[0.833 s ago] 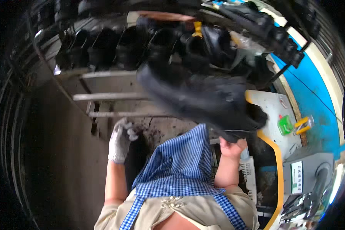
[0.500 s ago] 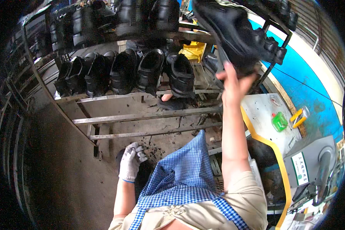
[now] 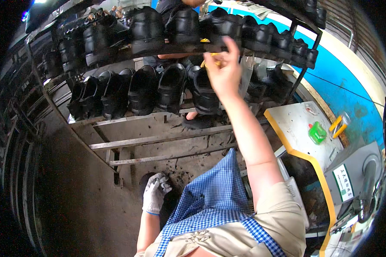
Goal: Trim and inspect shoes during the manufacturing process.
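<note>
My bare right hand [image 3: 224, 73] is raised in front of the shoe rack, a little blurred, with its fingers apart and nothing between them. It is nearest to the black shoes [image 3: 228, 26] on the upper shelf, and it partly covers one black shoe [image 3: 205, 96] at the right of the row below. In a white glove, my left hand [image 3: 153, 198] rests low by a dark patch beside my blue checked apron [image 3: 212, 186]. Its fingers are loosely curled, and no object shows in them.
Black shoes fill both levels of the metal rack [image 3: 163, 138]. Behind it is another person [image 3: 169, 6], with a foot [image 3: 192, 115] showing below. To the right stands a yellow-edged worktable [image 3: 287, 118] with a green container [image 3: 317, 132] and a grey machine [image 3: 351, 180]. Dark scraps litter the floor.
My right hand has let go of the black shoe it held at the upper right and moved left. The upper shelf row now shows more fully. My left hand stays low and curled.
</note>
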